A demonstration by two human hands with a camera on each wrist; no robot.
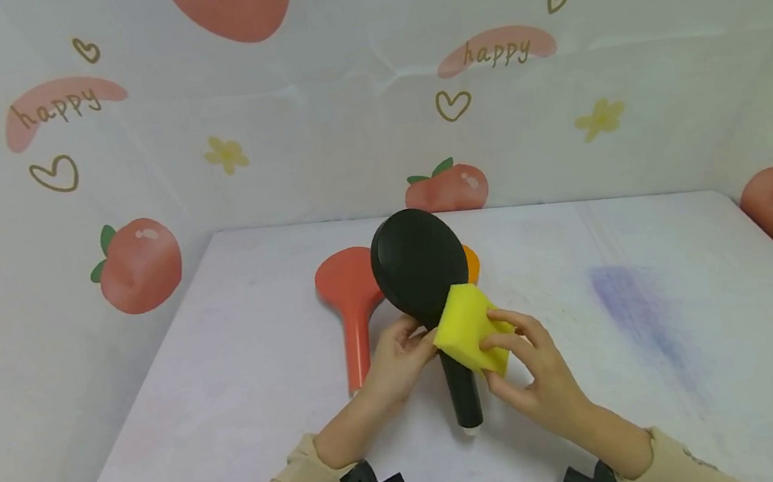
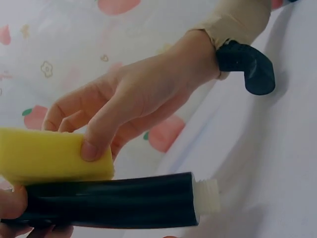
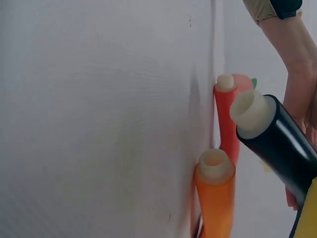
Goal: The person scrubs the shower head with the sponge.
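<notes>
A black handheld shower head (image 1: 418, 257) stands raised over the table, its round head up and its handle pointing down toward me. My left hand (image 1: 394, 362) grips it at the neck, just below the head. In my right hand (image 1: 550, 388) is a yellow sponge (image 1: 462, 326), pinched between thumb and fingers and laid against the handle. The left wrist view shows the sponge (image 2: 54, 156) lying along the black handle (image 2: 119, 201), whose white threaded end (image 2: 208, 197) sticks out. Part of the neck is hidden behind the sponge and fingers.
A red shower head (image 1: 347, 281) lies on the white table (image 1: 254, 312), left of the black one. Behind the black one, an orange shower head (image 1: 473, 263) is mostly hidden; its handle (image 3: 215, 198) shows in the right wrist view. A fruit-printed cloth (image 1: 340, 139) hangs behind.
</notes>
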